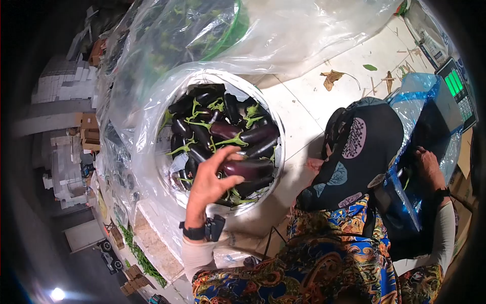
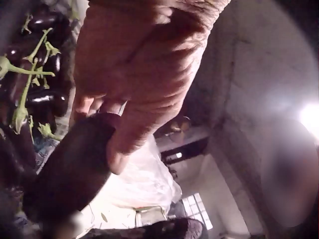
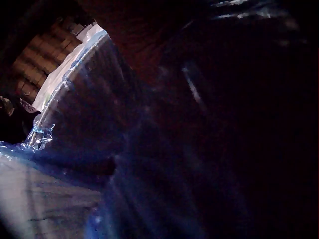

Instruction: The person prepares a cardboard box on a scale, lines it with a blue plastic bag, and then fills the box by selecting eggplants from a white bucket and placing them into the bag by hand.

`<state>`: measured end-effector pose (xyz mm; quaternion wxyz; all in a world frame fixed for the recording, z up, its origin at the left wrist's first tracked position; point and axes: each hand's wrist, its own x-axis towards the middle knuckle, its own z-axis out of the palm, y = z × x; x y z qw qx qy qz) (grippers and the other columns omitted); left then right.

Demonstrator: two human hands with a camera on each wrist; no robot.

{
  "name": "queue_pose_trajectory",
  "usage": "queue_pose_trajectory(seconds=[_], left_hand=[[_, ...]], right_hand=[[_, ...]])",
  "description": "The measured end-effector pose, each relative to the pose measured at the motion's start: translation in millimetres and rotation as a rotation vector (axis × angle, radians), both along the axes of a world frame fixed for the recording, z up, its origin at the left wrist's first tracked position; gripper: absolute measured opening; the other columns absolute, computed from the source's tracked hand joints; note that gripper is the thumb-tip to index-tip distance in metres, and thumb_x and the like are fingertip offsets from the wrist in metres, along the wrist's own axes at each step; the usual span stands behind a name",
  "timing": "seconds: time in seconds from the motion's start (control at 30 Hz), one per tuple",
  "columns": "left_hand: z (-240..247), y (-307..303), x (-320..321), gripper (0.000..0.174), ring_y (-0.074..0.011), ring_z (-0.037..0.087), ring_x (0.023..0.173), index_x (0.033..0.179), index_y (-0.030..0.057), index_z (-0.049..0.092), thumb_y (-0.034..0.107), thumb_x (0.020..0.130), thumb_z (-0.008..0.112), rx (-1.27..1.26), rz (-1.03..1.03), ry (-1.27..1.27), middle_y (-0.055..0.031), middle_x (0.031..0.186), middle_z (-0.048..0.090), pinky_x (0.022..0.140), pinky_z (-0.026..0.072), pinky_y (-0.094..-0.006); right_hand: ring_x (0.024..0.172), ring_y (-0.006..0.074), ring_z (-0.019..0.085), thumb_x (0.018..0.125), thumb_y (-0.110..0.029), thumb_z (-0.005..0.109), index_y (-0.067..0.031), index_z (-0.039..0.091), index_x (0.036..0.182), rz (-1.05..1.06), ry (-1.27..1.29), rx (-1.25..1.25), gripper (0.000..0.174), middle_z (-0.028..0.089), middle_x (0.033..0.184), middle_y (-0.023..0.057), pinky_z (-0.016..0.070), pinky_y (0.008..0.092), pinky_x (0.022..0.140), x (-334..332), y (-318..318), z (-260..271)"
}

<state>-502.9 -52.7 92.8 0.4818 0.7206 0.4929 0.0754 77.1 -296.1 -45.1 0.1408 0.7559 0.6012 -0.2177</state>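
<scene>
In the head view, a round white-rimmed basket point(image 1: 281, 152) is full of dark purple eggplants with green stems. The left hand point(image 1: 206, 182) curves its thumb and fingers round the near end of one eggplant point(image 1: 250, 169) on top of the pile. The left wrist view shows this hand point(image 2: 144, 64) gripping the eggplant point(image 2: 75, 164) between thumb and fingers. At the right, the right hand point(image 1: 429, 167) is at the blue plastic bag point(image 1: 422, 91), over its dark inside; its fingertips are partly hidden. The right wrist view is very dark, with the blue bag point(image 3: 144, 184) across it.
Clear plastic sheeting point(image 1: 288, 35) lies beyond and left of the basket, over a green-rimmed container point(image 1: 233, 30). A scale with a lit green display point(image 1: 454, 82) stands at far right. Dry leaves point(image 1: 331, 79) lie on the tiles. A person's patterned head covering point(image 1: 354, 147) fills the lower middle.
</scene>
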Motion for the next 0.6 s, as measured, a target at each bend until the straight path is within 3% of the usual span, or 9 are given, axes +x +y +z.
queue_pose_trajectory(seconds=[0.03, 0.07, 0.2, 0.27, 0.3, 0.37, 0.4, 0.47, 0.6], left_hand=[[-11.6, 6.9, -11.6, 0.069, -0.0157, 0.061, 0.103, 0.130, 0.0022, 0.050, 0.002, 0.066, 0.076, -0.158, 0.102, -0.096, -0.0114, 0.113, 0.064, 0.091, 0.0478, -0.0295], [-23.2, 18.1, -23.6, 0.077, -0.0177, 0.062, 0.100, 0.134, 0.0026, 0.045, 0.003, 0.064, 0.078, -0.273, 0.132, -0.186, -0.0112, 0.113, 0.064, 0.089, 0.0487, -0.0295], [-62.7, 59.4, -37.3, 0.082, -0.0191, 0.062, 0.102, 0.137, -0.0022, 0.038, 0.004, 0.066, 0.078, -0.459, 0.203, -0.453, -0.0143, 0.114, 0.063, 0.091, 0.0485, -0.0298], [-115.9, 70.8, -39.5, 0.069, -0.0200, 0.062, 0.101, 0.136, -0.0021, 0.040, 0.006, 0.077, 0.075, -0.418, 0.365, -0.614, -0.0147, 0.116, 0.063, 0.097, 0.0448, -0.0316], [-139.0, 69.2, -33.1, 0.060, -0.0195, 0.062, 0.099, 0.133, -0.0005, 0.044, 0.006, 0.081, 0.072, -0.402, 0.510, -0.692, -0.0119, 0.112, 0.064, 0.095, 0.0463, -0.0315], [-195.0, 61.6, -27.5, 0.056, -0.0169, 0.062, 0.094, 0.130, 0.0009, 0.046, 0.006, 0.081, 0.073, -0.347, 0.573, -0.701, -0.0065, 0.103, 0.064, 0.088, 0.0504, -0.0295], [-199.7, 48.5, -14.6, 0.058, -0.0172, 0.062, 0.095, 0.131, -0.0018, 0.045, 0.006, 0.081, 0.073, -0.408, 0.713, -0.572, -0.0078, 0.105, 0.064, 0.087, 0.0511, -0.0315], [-217.9, 27.3, 5.9, 0.063, -0.0183, 0.063, 0.094, 0.134, -0.0050, 0.041, 0.009, 0.082, 0.073, -0.504, 0.730, -0.452, -0.0103, 0.109, 0.064, 0.085, 0.0516, -0.0325], [-227.5, 23.5, 30.5, 0.063, -0.0204, 0.061, 0.101, 0.134, -0.0094, 0.042, 0.017, 0.084, 0.070, -0.387, 0.667, -0.258, -0.0171, 0.115, 0.061, 0.087, 0.0493, -0.0309]], right_hand=[[0.102, 0.0383, 0.060, 0.081, -0.004, 0.059, -0.0030, 0.062, 0.114, 0.000, -0.007, 0.001, 0.033, 0.059, 0.122, 0.0163, 0.0497, 0.0430, 0.090, 0.9, -2.2, -2.8], [0.102, 0.0385, 0.060, 0.081, -0.004, 0.059, -0.0028, 0.061, 0.114, 0.005, -0.012, 0.004, 0.033, 0.059, 0.122, 0.0165, 0.0496, 0.0431, 0.090, 3.4, -3.0, -7.4], [0.103, 0.0393, 0.060, 0.081, -0.006, 0.059, -0.0032, 0.061, 0.115, -0.033, -0.009, -0.059, 0.034, 0.059, 0.123, 0.0168, 0.0493, 0.0434, 0.091, 7.7, 0.2, -13.3], [0.103, 0.0394, 0.060, 0.082, -0.007, 0.059, -0.0037, 0.061, 0.115, -0.010, 0.005, -0.032, 0.033, 0.058, 0.124, 0.0163, 0.0494, 0.0437, 0.090, 11.8, -5.1, -16.2], [0.103, 0.0394, 0.060, 0.082, -0.007, 0.059, -0.0040, 0.061, 0.115, -0.001, 0.010, -0.017, 0.033, 0.057, 0.125, 0.0161, 0.0494, 0.0438, 0.090, 13.7, -6.4, -16.9], [0.103, 0.0392, 0.060, 0.082, -0.008, 0.060, -0.0042, 0.061, 0.115, -0.026, 0.003, -0.028, 0.033, 0.056, 0.127, 0.0153, 0.0495, 0.0439, 0.090, 13.3, -6.7, -17.0], [0.104, 0.0391, 0.060, 0.082, -0.008, 0.060, -0.0043, 0.061, 0.115, -0.036, 0.000, -0.037, 0.032, 0.055, 0.128, 0.0150, 0.0495, 0.0439, 0.090, 13.5, -6.8, -17.3], [0.104, 0.0389, 0.060, 0.082, -0.009, 0.060, -0.0040, 0.060, 0.115, -0.034, 0.024, -0.033, 0.033, 0.055, 0.129, 0.0150, 0.0496, 0.0439, 0.090, 15.2, -6.2, -20.2], [0.105, 0.0391, 0.059, 0.084, -0.011, 0.059, -0.0039, 0.060, 0.115, -0.002, 0.026, -0.031, 0.031, 0.055, 0.130, 0.0153, 0.0496, 0.0439, 0.090, 19.1, -7.2, -23.5]])
